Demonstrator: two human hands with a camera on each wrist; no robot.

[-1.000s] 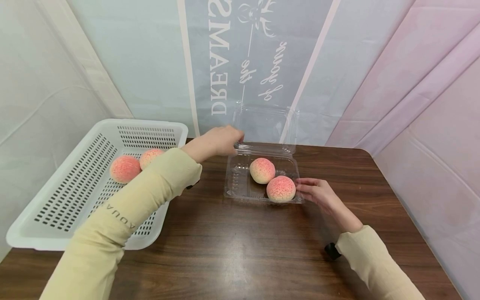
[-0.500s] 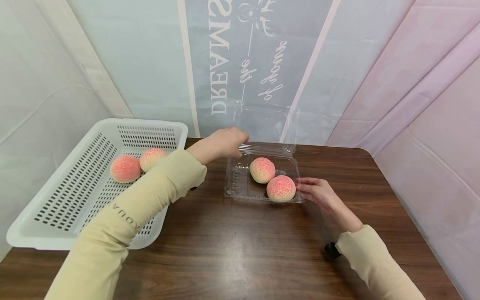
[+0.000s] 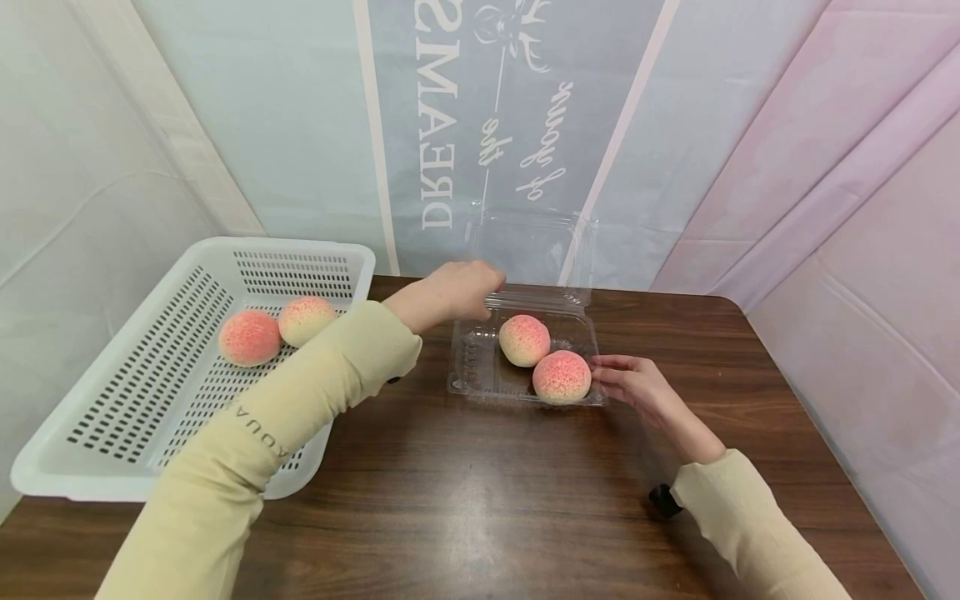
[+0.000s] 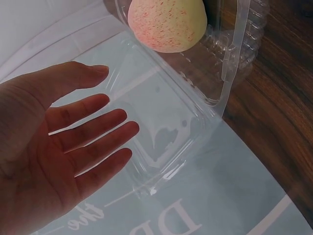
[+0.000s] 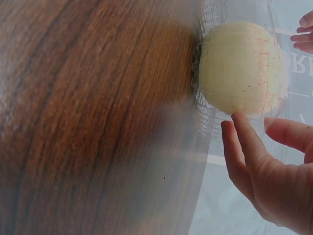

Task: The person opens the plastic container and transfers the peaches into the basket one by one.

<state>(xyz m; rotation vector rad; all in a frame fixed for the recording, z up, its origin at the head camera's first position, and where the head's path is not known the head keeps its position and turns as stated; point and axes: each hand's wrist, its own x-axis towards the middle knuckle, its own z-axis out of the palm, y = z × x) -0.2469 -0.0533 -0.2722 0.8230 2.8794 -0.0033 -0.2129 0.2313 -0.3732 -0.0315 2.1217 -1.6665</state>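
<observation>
A dark brown, wood-grained worktop [image 3: 465,492] with a rounded far right corner carries a pale patch of glare. Behind it hangs a blue-grey backdrop [image 3: 468,158] with white stripes [image 3: 378,133], sideways lettering [image 3: 437,167] including "DREAMS", and an antlered head [image 3: 497,27]. Pinkish cloth [image 3: 847,225] covers the right side, creased whitish cloth [image 3: 82,142] the left.

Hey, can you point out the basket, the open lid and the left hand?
Basket [image 3: 147,367], head view: its perforated left wall.
Lid [image 3: 532,250], head view: middle of its clear panel.
Left hand [image 4: 49,159], left wrist view: the palm.
</observation>
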